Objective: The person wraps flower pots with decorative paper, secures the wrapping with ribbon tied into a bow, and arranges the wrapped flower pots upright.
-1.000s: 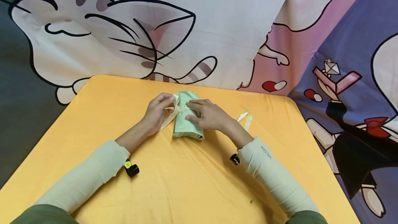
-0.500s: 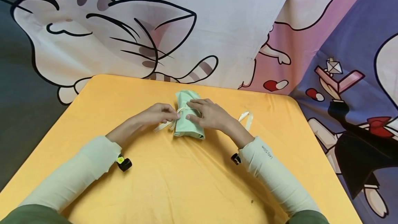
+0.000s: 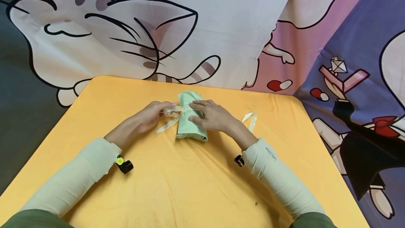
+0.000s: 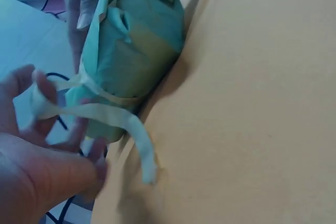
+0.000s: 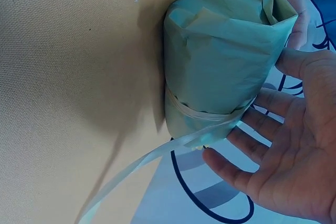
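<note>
A bundle wrapped in pale green paper [image 3: 191, 130] lies on the yellow table, a cream ribbon [image 3: 167, 126] tied about its middle. To its left, my left hand [image 3: 146, 117] holds a loop of that ribbon between thumb and fingers. The left wrist view has the ribbon [image 4: 107, 113] bending round a fingertip, its loose tail hanging toward the cloth. My right hand [image 3: 216, 117] rests on the right side of the bundle with fingers spread and fairly straight. In the right wrist view those fingers [image 5: 244, 145] lie along the paper, close to the ribbon's band.
Another ribbon tail [image 3: 252, 119] trails onto the table right of the bundle, partly behind my right wrist. Yellow cloth [image 3: 190, 182] with a few creases covers the table. Printed cartoon curtains [image 3: 177, 27] hang behind its far edge and along the right side.
My left hand leaves the bundle's edge and draws the ribbon out to the left, where a loop now shows beside the knot. My right hand stays on the bundle.
</note>
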The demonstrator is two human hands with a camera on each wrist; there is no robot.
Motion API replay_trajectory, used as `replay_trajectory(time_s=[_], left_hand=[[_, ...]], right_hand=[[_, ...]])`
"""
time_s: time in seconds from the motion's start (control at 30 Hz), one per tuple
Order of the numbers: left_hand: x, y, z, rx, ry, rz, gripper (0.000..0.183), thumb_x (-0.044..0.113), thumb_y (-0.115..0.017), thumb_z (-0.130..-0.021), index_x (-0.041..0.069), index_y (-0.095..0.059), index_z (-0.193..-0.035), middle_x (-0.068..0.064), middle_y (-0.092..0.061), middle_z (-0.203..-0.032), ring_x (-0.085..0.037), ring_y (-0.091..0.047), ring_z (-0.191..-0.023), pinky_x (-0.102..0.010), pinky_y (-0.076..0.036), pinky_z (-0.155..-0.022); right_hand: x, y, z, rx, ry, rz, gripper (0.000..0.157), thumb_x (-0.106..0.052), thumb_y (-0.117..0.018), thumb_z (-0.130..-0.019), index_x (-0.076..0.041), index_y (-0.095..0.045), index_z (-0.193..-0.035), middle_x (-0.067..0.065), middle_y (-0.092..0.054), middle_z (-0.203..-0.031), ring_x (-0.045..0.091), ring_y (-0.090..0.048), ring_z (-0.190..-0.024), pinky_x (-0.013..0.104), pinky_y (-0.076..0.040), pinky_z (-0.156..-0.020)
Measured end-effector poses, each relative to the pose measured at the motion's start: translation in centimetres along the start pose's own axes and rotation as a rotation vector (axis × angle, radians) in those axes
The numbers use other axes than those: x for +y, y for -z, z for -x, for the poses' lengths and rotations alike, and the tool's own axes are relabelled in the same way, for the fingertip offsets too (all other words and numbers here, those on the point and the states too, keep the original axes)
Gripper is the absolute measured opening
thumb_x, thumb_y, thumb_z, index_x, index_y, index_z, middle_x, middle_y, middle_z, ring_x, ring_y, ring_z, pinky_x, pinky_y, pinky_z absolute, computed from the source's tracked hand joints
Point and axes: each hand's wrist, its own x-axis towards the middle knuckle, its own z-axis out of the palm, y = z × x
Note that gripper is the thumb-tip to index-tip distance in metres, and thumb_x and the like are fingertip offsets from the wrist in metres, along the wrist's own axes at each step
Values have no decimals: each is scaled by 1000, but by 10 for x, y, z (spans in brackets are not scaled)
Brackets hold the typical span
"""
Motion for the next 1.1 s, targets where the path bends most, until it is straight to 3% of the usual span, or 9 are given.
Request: replay_trajectory(time_s=[0.13, 0.27, 0.43, 0.53, 0.63, 0.77, 0.93, 1.1], left_hand=[[-6, -7, -2, 78, -132, 59, 43, 29, -61, -115, 20, -67, -73, 6, -72, -123, -27, -42, -150, -62, -8, -142], [-13, -20, -8, 127, -238, 154, 38, 28, -56, -119, 18, -75, -88, 7, -75, -116, -21, -51, -142, -48, -28, -136], [-21, -32, -12, 145, -273, 226, 37, 28, -51, -122, 17, -74, -95, 7, -76, -118, -15, -61, -122, -32, -50, -115], [-23, -34, -13, 153, -289, 200, 30, 25, -52, -122, 17, -74, -104, 8, -76, -120, -13, -63, -119, -31, -54, -109], [-24, -35, -15, 143, -310, 158, 22, 23, -55, -121, 14, -75, -120, 9, -74, -126, -10, -63, -124, -31, -51, -115], [-24, -35, -17, 135, -343, 58, 30, 18, -60, -119, 4, -72, -142, 7, -69, -140, -8, -61, -127, -26, -53, -115], [-25, -39, -20, 232, -390, -89, 33, 7, -69, -113, -2, -74, -144, 8, -72, -126, -6, -63, -119, -15, -56, -95], [-24, -42, -21, 268, -360, -162, 40, 7, -68, -113, 2, -69, -153, -6, -72, -130, -10, -61, -121, -14, -53, -94]], right_hand=[[1, -1, -1, -1, 1, -2, 71, -59, -52, -115, -22, -43, -176, 6, -40, -184, 41, -32, -172, 73, -31, -135], [2, -1, -1, 0, 0, -11, 72, -59, -52, -115, -21, -43, -175, 7, -40, -183, 42, -33, -172, 73, -31, -135], [3, -1, -1, 4, -2, -18, 72, -59, -52, -115, -22, -42, -176, 7, -40, -184, 42, -32, -172, 72, -31, -136], [2, -1, -1, 2, -2, -15, 72, -59, -52, -115, -22, -42, -176, 7, -39, -184, 42, -32, -172, 72, -31, -136], [2, 0, -2, -1, -1, -11, 72, -59, -52, -116, -22, -41, -176, 7, -38, -184, 41, -32, -172, 72, -32, -136], [2, 1, -3, -6, 5, 2, 71, -60, -50, -116, -24, -40, -177, 6, -37, -185, 40, -32, -172, 72, -33, -135], [2, 2, -3, -15, 8, 10, 72, -61, -49, -117, -25, -38, -177, 6, -36, -186, 40, -29, -173, 74, -31, -135], [3, 1, -2, -25, 3, 0, 71, -60, -49, -117, -24, -38, -177, 5, -35, -186, 40, -28, -174, 73, -30, -136]])
